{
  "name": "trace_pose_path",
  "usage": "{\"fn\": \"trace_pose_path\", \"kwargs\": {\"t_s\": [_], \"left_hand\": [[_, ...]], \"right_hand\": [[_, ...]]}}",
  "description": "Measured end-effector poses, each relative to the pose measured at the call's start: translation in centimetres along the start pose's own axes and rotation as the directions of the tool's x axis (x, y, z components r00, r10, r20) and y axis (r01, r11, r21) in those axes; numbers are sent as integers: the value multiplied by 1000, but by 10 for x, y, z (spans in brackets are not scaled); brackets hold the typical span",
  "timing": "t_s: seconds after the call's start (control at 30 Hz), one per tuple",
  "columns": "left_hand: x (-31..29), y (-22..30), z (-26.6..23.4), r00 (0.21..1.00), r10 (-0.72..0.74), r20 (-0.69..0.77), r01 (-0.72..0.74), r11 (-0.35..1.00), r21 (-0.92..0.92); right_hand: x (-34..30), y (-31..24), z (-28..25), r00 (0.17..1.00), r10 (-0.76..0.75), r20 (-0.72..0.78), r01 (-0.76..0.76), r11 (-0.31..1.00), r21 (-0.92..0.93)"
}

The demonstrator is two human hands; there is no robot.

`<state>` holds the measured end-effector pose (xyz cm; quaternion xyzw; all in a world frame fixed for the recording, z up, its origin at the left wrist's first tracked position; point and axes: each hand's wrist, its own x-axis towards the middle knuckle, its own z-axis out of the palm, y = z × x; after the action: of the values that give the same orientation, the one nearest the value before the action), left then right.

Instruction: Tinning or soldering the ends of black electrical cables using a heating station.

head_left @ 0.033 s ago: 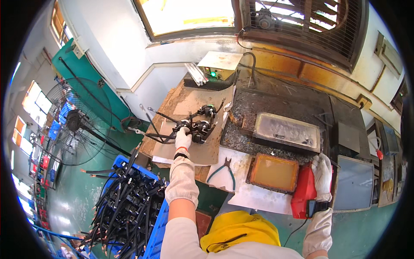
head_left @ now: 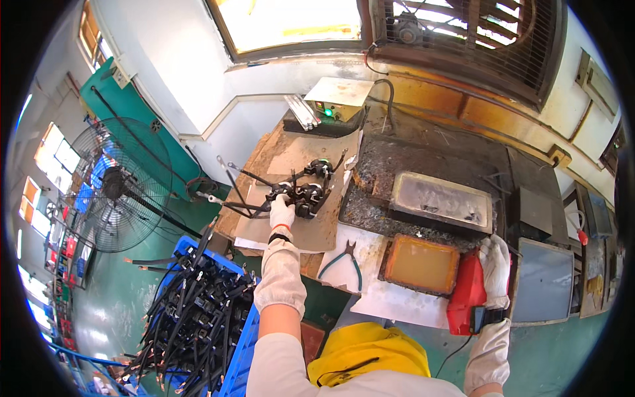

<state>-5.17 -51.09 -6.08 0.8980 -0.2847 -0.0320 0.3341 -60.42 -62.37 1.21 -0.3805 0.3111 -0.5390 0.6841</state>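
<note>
My left hand (head_left: 282, 213), in a white glove, closes its fingers on a black part with cables (head_left: 278, 192) on the brown board. Other black parts (head_left: 309, 198) lie against it on the right and behind, their black cables ending in metal lugs. My right hand (head_left: 495, 270), also gloved, is at the bench's right front, its fingers bent over the right side of a red box-like thing (head_left: 465, 292); its fingertips are partly hidden. Green-handled cutting pliers (head_left: 348, 258) lie on white paper between the hands. Beside the red thing sits a rusty-rimmed tray of tan material (head_left: 422, 264).
Behind the tray stands a rectangular pot with a silvery surface (head_left: 442, 200). A control box with a green light (head_left: 338, 99) is at the back. Lower left, a blue crate (head_left: 246, 344) overflows with black cabled parts (head_left: 198, 311); beyond is a large fan (head_left: 116, 185).
</note>
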Motion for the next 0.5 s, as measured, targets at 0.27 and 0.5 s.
{"fn": "trace_pose_path", "kwargs": {"t_s": [0.27,0.5], "left_hand": [[-13,-5,6,960,-267,84,279,936,-212],[-53,29,7,968,-243,65,243,835,-493]], "right_hand": [[1,2,0,1000,5,1,-5,1000,1],[3,3,-11,999,-33,43,32,999,8]]}}
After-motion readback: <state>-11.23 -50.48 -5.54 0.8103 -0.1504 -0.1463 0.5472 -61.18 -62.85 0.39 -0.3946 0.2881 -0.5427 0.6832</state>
